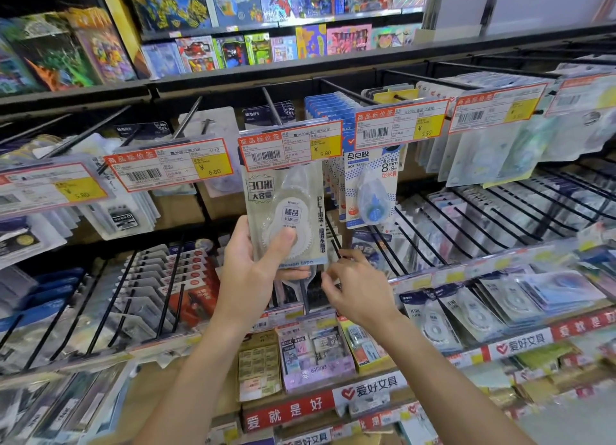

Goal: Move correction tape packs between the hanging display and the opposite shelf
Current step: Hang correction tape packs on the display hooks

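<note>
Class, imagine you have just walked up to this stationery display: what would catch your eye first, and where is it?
Centre frame, the left hand grips a clear correction tape pack hanging below a red-and-yellow price tag. The right hand reaches toward the black hooks beside it. A blue dot tape pack hangs just to the right.

The correction tape pack (286, 216) hangs upright directly below the central price tag (290, 143), with the left hand (248, 271) at its lower left edge, thumb across its front. The right hand (358, 289) lies just right of and below the pack's bottom corner, fingertips at a hook rod (335, 244). The dot tape pack (371, 188) hangs just right of the correction tape pack; the eraser boxes (296, 354) sit on the shelf below it.
</note>
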`<move>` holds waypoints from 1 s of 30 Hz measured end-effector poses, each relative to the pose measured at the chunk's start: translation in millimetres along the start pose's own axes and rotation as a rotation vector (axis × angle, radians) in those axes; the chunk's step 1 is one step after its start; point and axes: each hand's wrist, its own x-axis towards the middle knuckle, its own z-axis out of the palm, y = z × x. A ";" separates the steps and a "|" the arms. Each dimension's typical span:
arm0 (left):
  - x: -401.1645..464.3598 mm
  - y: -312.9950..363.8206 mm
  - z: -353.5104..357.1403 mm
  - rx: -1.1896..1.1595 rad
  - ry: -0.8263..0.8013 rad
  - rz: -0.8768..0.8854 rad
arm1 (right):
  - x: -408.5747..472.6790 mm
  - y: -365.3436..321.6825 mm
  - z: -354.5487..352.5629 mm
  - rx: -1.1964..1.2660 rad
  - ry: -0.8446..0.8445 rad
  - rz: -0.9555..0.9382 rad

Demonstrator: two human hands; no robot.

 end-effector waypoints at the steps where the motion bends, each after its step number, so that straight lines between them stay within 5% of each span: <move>1: 0.4 -1.2 -1.1 0.014 -0.003 0.003 | 0.0 0.1 0.3 0.000 -0.001 0.000; 30: -2.8 -0.9 7.7 0.002 0.003 0.031 | 0.3 3.7 7.8 -0.009 0.040 -0.009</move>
